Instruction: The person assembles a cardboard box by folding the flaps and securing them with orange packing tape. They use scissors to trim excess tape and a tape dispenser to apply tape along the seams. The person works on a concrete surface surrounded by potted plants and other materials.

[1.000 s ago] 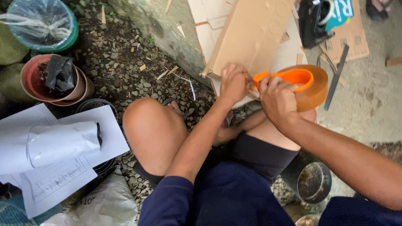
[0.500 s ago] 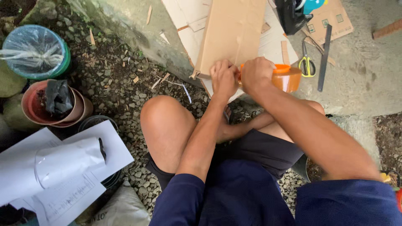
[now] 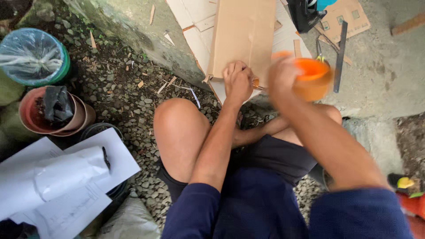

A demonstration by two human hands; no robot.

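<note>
Left hand: the left hand [image 3: 237, 81] is pressed, fingers curled, on the lower edge of the cardboard sheet [image 3: 244, 35].
Right hand: an orange tape roll [image 3: 312, 79] is gripped by the blurred right hand [image 3: 283, 75].
Cardboard: laid on the concrete ledge [image 3: 389, 71].

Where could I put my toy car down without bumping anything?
The bare concrete right of the long dark ruler is free. Gravel between the clay pots and the knee is open too. Around the cardboard, tape roll and both hands it's crowded.
</note>
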